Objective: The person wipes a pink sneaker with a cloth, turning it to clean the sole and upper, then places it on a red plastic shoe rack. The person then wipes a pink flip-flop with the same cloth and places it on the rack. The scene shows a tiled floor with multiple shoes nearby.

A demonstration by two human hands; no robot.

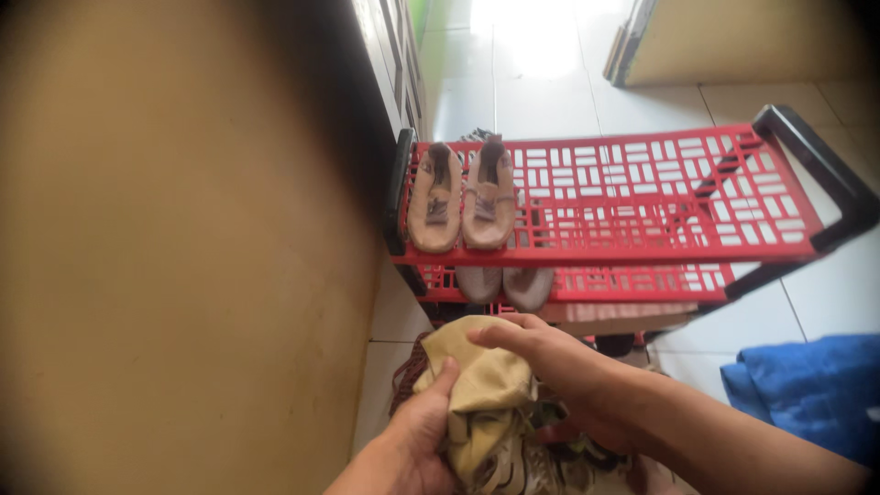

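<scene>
A white tiled floor (550, 82) runs along a tan wall (174, 257), and a red plastic shoe rack (660, 197) with black end frames stands against that wall.

Low in the view, the person's two hands meet over a yellowish cloth (481, 376). The left hand (417, 440) comes up from the bottom edge and clasps the cloth from below and from the left, its thumb pressed flat against the fabric near the cloth's middle. The right hand (541, 353) reaches in from the right, palm down, with its fingers curled over the top of the cloth and pressing into it. The cloth is bunched between both hands, held above the floor just in front of the rack's lower shelf. Beneath the cloth a light shoe with striped sides (513, 463) shows partly; whether either hand also touches it cannot be told.

On the rack's top shelf, at its left end, a pair of tan slip-on shoes (463, 197) lies side by side, toes toward the person. On the shelf below, just under them, the toes of a greyish pair (504, 284) stick out. A dark woven item (408, 371) lies on the floor beside the left hand. At the right, well apart from the hands, a blue fabric (811, 390) rests on the tiles.
</scene>
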